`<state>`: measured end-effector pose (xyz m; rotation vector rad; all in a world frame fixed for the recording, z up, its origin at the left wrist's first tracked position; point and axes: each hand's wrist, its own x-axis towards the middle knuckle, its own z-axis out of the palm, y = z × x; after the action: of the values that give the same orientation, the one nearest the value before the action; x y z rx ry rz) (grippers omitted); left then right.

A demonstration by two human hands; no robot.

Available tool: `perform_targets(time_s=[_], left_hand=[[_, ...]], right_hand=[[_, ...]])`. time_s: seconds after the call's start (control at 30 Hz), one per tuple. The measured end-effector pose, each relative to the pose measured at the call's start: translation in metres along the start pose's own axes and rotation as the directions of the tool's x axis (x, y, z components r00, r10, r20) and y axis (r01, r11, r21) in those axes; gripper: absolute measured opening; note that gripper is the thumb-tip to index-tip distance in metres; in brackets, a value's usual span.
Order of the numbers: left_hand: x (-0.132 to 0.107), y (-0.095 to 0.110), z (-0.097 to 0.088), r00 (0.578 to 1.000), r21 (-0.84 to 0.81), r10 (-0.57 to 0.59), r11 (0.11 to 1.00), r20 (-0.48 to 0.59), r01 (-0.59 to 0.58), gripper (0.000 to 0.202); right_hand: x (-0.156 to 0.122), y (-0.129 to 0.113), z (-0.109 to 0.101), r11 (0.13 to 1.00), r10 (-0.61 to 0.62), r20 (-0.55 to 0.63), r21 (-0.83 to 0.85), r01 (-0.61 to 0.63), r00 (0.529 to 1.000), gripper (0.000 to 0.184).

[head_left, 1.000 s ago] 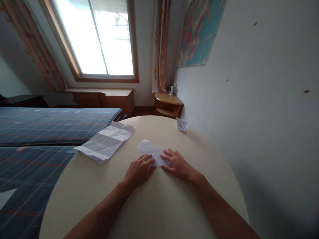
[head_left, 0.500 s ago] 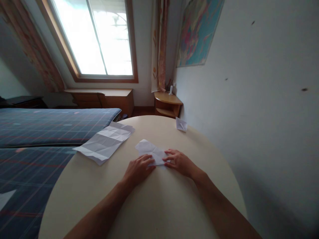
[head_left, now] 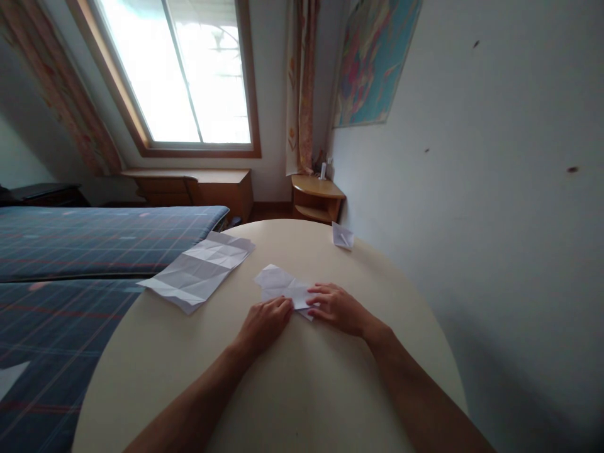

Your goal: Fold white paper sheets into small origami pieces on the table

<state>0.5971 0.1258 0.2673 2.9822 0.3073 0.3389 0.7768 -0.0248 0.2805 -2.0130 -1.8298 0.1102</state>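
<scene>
A piece of folded white paper lies on the round table between my two hands, with crease lines across it. My left hand is closed at the paper's near edge, its fingers together and the thumb mostly hidden. On the right end of the paper rests my right hand, fingers spread and touching the surface. A small pointed flap sticks out from under the near edge, between the hands.
Creased white sheets lie at the table's left edge, partly overhanging. A small folded paper piece stands near the far right rim. A bed with a plaid cover is on the left; the white wall is close on the right.
A pointed flap now shows below the paper's near edge. My left fingers have drawn together and shifted slightly right along that edge; the right hand has barely moved.
</scene>
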Motion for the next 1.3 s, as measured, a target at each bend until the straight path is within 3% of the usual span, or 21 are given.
perform_targets(time_s=[0.13,0.2,0.4,0.6,0.87,1.3], left_hand=[[0.0,0.001,-0.001,0.999,-0.019,-0.04,0.999,0.004,0.04,0.023],[0.0,0.001,-0.001,0.998,-0.029,-0.062,0.998,0.01,0.062,0.023],[-0.001,0.002,-0.002,0.998,-0.045,-0.056,0.997,0.009,0.056,0.023],[-0.003,0.0,-0.002,1.0,-0.08,-0.011,0.997,0.018,0.013,0.022],[-0.005,-0.002,-0.003,0.999,-0.116,0.051,0.992,0.015,-0.048,0.035],[-0.008,0.006,-0.009,0.995,-0.127,0.1,0.987,-0.002,-0.1,0.035]], right_hand=[[-0.002,-0.006,-0.005,0.999,-0.016,0.001,0.044,0.016,1.0,0.048],[-0.002,-0.007,-0.005,0.998,-0.044,-0.003,0.055,0.044,0.999,0.051],[0.002,-0.004,0.003,0.998,-0.061,-0.083,0.013,0.063,0.995,0.028],[0.005,-0.006,0.007,0.999,-0.049,-0.084,-0.015,0.048,0.995,0.01],[0.006,-0.01,0.007,0.997,0.069,-0.028,-0.023,-0.07,0.997,0.012],[0.007,-0.014,0.016,0.982,0.179,-0.067,-0.048,-0.182,0.982,0.009]])
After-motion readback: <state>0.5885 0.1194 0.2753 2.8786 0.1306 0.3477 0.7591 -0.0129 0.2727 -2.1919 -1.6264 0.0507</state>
